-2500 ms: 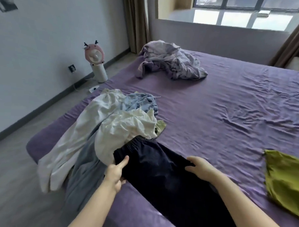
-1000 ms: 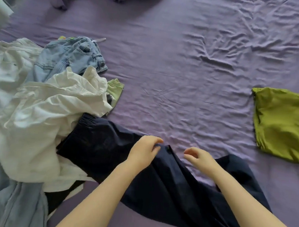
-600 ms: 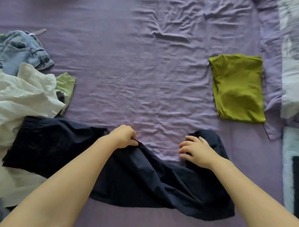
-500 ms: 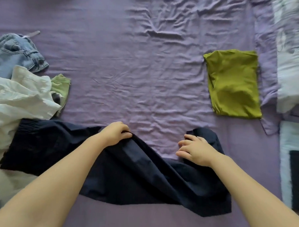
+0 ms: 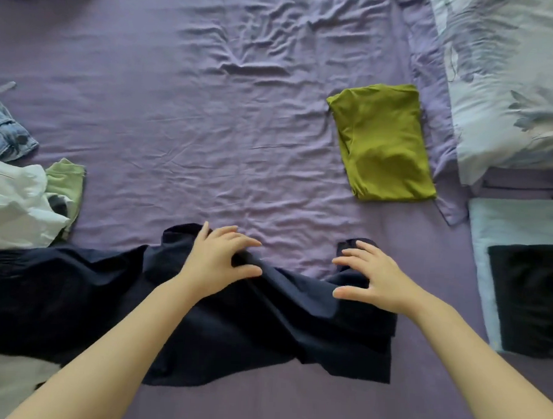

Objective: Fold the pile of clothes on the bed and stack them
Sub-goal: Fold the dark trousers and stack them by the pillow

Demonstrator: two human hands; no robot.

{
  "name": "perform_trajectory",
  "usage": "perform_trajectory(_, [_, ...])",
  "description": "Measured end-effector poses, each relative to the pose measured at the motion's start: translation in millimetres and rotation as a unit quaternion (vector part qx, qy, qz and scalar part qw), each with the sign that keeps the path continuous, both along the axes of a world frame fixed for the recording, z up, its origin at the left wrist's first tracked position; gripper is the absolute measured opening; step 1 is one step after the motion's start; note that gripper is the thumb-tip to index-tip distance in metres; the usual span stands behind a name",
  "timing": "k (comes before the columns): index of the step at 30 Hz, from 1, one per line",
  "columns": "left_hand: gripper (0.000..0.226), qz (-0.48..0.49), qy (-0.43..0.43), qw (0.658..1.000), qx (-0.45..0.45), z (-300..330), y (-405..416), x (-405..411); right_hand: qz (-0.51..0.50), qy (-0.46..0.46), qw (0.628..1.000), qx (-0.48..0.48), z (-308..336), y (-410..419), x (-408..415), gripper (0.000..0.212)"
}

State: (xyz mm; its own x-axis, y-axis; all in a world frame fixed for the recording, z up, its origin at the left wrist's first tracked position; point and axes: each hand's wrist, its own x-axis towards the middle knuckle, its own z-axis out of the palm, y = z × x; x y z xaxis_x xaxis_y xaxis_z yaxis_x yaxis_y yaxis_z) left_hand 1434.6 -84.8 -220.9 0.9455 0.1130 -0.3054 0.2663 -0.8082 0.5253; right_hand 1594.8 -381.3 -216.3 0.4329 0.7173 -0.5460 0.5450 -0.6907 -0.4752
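Dark navy trousers [image 5: 264, 322] lie crumpled across the near part of the purple bed [image 5: 193, 126]. My left hand [image 5: 217, 260] rests on their upper edge with fingers spread, a ridge of cloth between thumb and fingers. Spread and relaxed, my right hand [image 5: 373, 280] touches the trousers' right end. A folded olive-green garment [image 5: 382, 144] lies flat to the upper right. The unfolded pile sits at the left edge: a white garment [image 5: 12, 204], blue jeans [image 5: 6, 134] and a light green piece [image 5: 65, 181].
A pale floral pillow [image 5: 511, 93] fills the top right corner. Below it lies a light blue cloth [image 5: 515, 219] with a dark item [image 5: 531, 299] on it. More white fabric [image 5: 4, 384] shows at the bottom left.
Both hands have loosened: the left one gripped the trousers' edge in a fist and now lies with fingers spread. The view has shifted right, showing the pillow.
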Motion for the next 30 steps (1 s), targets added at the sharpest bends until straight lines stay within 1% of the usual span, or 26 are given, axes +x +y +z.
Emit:
perform_trajectory(2, [0.064, -0.136, 0.034, 0.990, 0.003, -2, -34, 3, 0.011, 0.002, 0.999, -0.037, -6, -13, -9, 0.090])
perform_trajectory(4, [0.082, -0.243, 0.067, 0.967, 0.041, -7, -61, 5, -0.014, 0.010, 0.999, -0.042, -8, -19, -11, 0.082])
perform_trajectory(5, [0.090, -0.276, 0.083, 0.955, 0.071, -11, -71, 5, -0.029, 0.010, 0.999, -0.039, -9, -21, -12, 0.077])
perform_trajectory(6, [0.092, -0.295, 0.089, 0.945, 0.108, -13, -78, 5, -0.041, 0.011, 0.999, -0.034, -10, -23, -12, 0.072])
perform_trajectory(7, [0.084, -0.300, 0.084, 0.940, 0.141, -14, -82, 5, -0.046, 0.011, 0.998, -0.032, -11, -24, -12, 0.070])
perform_trajectory(8, [0.067, -0.291, 0.071, 0.942, 0.155, -13, -84, 6, -0.046, 0.012, 0.998, -0.031, -12, -25, -13, 0.070])
perform_trajectory(9, [0.046, -0.263, 0.056, 0.954, 0.133, -11, -85, 8, -0.044, 0.014, 0.998, -0.035, -13, -27, -14, 0.071])
perform_trajectory(10, [0.031, -0.216, 0.052, 0.972, 0.073, -9, -84, 10, -0.043, 0.018, 0.998, -0.041, -13, -29, -14, 0.072])
perform_trajectory(11, [0.023, -0.159, 0.061, 0.985, -0.007, -4, -82, 13, -0.046, 0.026, 0.997, -0.049, -13, -33, -14, 0.073])
perform_trajectory(12, [0.017, -0.105, 0.073, 0.989, -0.079, 2, -80, 16, -0.054, 0.038, 0.996, -0.052, -12, -37, -13, 0.075])
perform_trajectory(13, [0.012, -0.067, 0.084, 0.986, -0.130, 8, -77, 20, -0.070, 0.056, 0.995, -0.051, -11, -41, -13, 0.079])
perform_trajectory(14, [0.014, -0.038, 0.094, 0.980, -0.170, 14, -75, 25, -0.095, 0.081, 0.991, -0.050, -10, -46, -12, 0.082])
perform_trajectory(16, [0.025, 0.018, 0.118, 0.965, -0.235, 20, -71, 33, -0.160, 0.137, 0.975, -0.065, -3, -54, -11, 0.077])
perform_trajectory(18, [0.038, 0.074, 0.133, 0.951, -0.269, 22, -69, 41, -0.233, 0.185, 0.951, -0.082, 6, -63, -7, 0.074])
perform_trajectory(20, [0.050, 0.135, 0.132, 0.944, -0.270, 17, -71, 49, -0.288, 0.223, 0.930, -0.056, 13, -74, -1, 0.074])
perform_trajectory(22, [0.054, 0.205, 0.121, 0.939, -0.249, 7, -76, 57, -0.360, 0.229, 0.904, -0.023, 13, -88, 8, 0.062])
perform_trajectory(24, [0.050, 0.243, 0.114, 0.944, -0.194, -5, -83, 66, -0.424, 0.192, 0.885, -0.026, 4, -104, 17, 0.039])
perform_trajectory(25, [0.046, 0.239, 0.119, 0.951, -0.157, -10, -89, 70, -0.444, 0.171, 0.879, -0.031, 0, -112, 19, 0.028])
perform_trajectory(26, [0.038, 0.224, 0.129, 0.958, -0.127, -15, -95, 75, -0.468, 0.163, 0.869, -0.018, -4, -120, 18, 0.026])
perform_trajectory(27, [0.029, 0.206, 0.144, 0.962, -0.110, -19, -101, 80, -0.500, 0.171, 0.849, 0.005, -8, -126, 17, 0.028])
perform_trajectory(28, [0.028, 0.192, 0.157, 0.963, -0.108, -22, -108, 85, -0.537, 0.188, 0.822, 0.032, -11, -131, 16, 0.036])
perform_trajectory(30, [0.038, 0.160, 0.155, 0.968, -0.117, -24, -122, 96, -0.596, 0.221, 0.767, 0.090, -20, -137, 12, 0.056])
